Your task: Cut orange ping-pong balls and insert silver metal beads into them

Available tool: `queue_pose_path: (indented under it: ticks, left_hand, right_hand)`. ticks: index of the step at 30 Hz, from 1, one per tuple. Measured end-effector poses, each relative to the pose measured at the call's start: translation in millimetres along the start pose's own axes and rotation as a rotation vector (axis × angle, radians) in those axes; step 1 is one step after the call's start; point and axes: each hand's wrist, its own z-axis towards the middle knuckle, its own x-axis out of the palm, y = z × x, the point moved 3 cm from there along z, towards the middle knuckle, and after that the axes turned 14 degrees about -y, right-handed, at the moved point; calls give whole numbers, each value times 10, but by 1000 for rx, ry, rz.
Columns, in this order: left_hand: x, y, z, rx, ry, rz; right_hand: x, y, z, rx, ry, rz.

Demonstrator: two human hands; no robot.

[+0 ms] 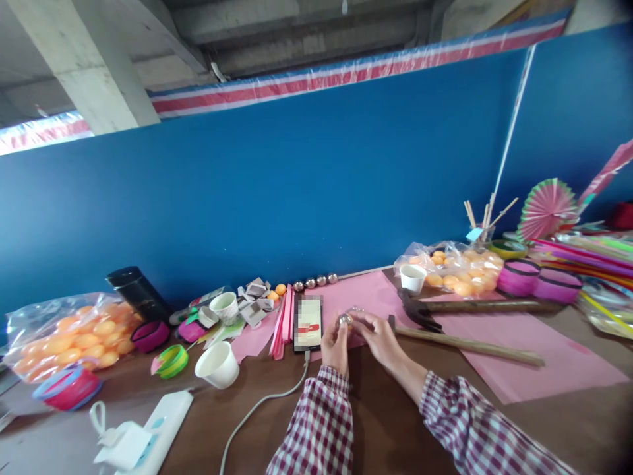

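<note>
A small shiny metal ball (345, 319) sits in the fingertips of my left hand (335, 348), whose fingers are closed around it. Close beside it on the right is my right hand (380, 336), thumb and fingers pinched together near the ball. Whatever is between them is too small to make out. Just left of my hands lies a phone (308, 323) with a lit screen and a cable (270, 397) plugged into its lower end. Several similar metal balls (321, 280) stand in a row behind the phone. Pink paper (363, 290) lies under and behind my hands.
To the right lie a claw hammer (420, 310) and another wooden-handled hammer (469, 344). Bags of orange balls (74, 336) stand on both sides. Paper cups (217, 365), a power strip (165, 429) and pink strips (283, 322) are at left. A blue partition (297, 178) rises behind.
</note>
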Motion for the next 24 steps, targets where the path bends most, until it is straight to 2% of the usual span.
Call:
queue_pose_path:
  ticks: [12,19,24]
  left_hand:
    - [-6,-112,-6,140,-34,146]
    - [31,-65,-51,-35,30,-30]
    - [35,-91,-58,-72,-42,-83]
  right_hand:
    - [24,58,-29,-49,38,-35]
    - [-1,45,-17,-51,-17,-72]
    - [6,-21,-7,-67,-32,-70]
